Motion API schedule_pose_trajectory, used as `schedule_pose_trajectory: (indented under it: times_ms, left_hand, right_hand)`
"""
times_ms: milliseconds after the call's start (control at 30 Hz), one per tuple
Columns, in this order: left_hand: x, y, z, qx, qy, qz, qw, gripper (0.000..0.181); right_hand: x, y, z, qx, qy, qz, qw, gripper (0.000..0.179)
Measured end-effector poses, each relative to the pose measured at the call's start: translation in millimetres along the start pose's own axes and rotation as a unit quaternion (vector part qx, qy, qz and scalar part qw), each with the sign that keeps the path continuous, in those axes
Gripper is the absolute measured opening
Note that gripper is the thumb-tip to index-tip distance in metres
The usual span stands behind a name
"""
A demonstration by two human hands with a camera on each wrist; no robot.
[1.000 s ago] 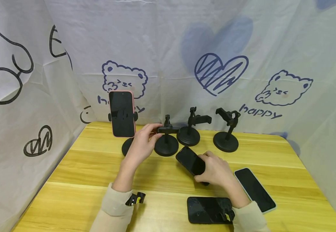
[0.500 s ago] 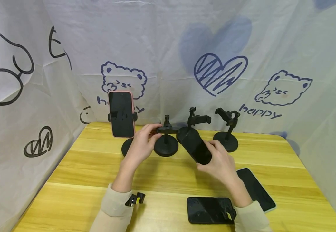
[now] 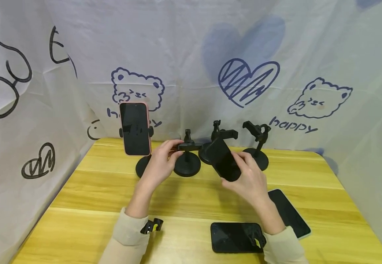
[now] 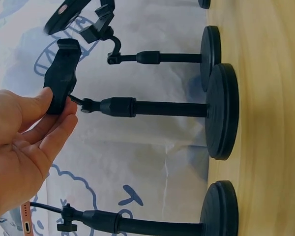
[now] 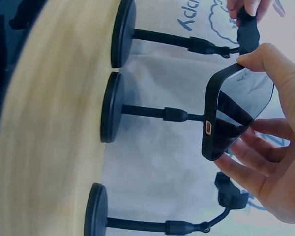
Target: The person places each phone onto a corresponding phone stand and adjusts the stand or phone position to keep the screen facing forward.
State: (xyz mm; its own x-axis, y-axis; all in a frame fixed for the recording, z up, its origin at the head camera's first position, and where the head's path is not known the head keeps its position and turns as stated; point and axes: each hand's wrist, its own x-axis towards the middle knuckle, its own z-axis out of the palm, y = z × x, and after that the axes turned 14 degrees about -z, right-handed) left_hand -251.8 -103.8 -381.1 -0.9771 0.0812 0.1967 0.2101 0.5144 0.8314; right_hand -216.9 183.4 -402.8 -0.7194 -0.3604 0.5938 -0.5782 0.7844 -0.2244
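Note:
With thumb and fingers, my left hand (image 3: pixel 160 161) pinches the clamp (image 4: pixel 62 78) of a black phone stand (image 3: pixel 187 164), which stands upright on its round base. My right hand (image 3: pixel 248 179) grips a black-cased smartphone (image 3: pixel 223 160) by its edges, tilted and raised above the table, just right of that stand. The phone's charging port (image 5: pixel 208 127) shows in the right wrist view. In the head view the raised phone overlaps the base of another black stand (image 3: pixel 225 134) behind it.
A pink-cased phone (image 3: pixel 135 129) sits in the leftmost stand (image 3: pixel 142 167). Another stand (image 3: pixel 258 160) is at the right. A black phone (image 3: pixel 236 237) and a white-edged phone (image 3: pixel 291 215) lie on the wooden table (image 3: pixel 184 205). A printed cloth (image 3: pixel 191 47) hangs behind.
My right hand has lifted the black-cased phone off the table, up and toward the stands, tilting it more upright. The left hand has kept its hold on the stand's clamp.

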Motion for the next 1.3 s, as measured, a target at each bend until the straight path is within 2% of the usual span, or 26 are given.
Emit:
schedule_pose_trajectory:
  times_ms: [200,533,700,867,967,1033,1133,1300]
  left_hand:
    - [-1.2,-1.6,2.5,0.002,0.001,0.004,1.0,0.034]
    - [-1.4,-6.5,3.7,0.032,0.015,0.038,0.9987,0.036]
    - [-3.6,-4.0,4.5,0.047,0.063,0.087,0.9931,0.039]
    - [-12.2,5.6,6.9,0.036,0.131,0.153,0.9788,0.038]
    - [-17.9,12.9,10.4,0.025,0.15,0.179,0.9721,0.037]
    - [-21.2,17.4,13.6,0.002,0.143,0.186,0.9721,0.037]
    - [-24.2,21.8,20.0,-0.052,0.111,0.18,0.9759,0.039]
    - [-28.2,28.3,30.3,-0.14,0.039,0.137,0.9799,0.044]
  right_hand:
    - [7.3,-6.1,-1.8,0.006,0.018,-0.017,0.9997,0.087]
    - [16.2,-14.2,0.8,0.014,0.031,-0.022,0.9992,0.09]
    - [19.9,-17.7,2.6,0.011,0.048,-0.033,0.9982,0.09]
    - [21.9,-20.6,3.9,0.005,0.065,-0.046,0.9968,0.09]
    - [22.7,-22.1,4.3,0.001,0.083,-0.06,0.9947,0.089]
    - [23.5,-23.3,4.7,0.0,0.098,-0.073,0.9924,0.089]
    - [24.4,-24.6,6.2,-0.003,0.119,-0.092,0.9886,0.089]
    - [25.4,-27.1,9.0,0.002,0.131,-0.11,0.9853,0.089]
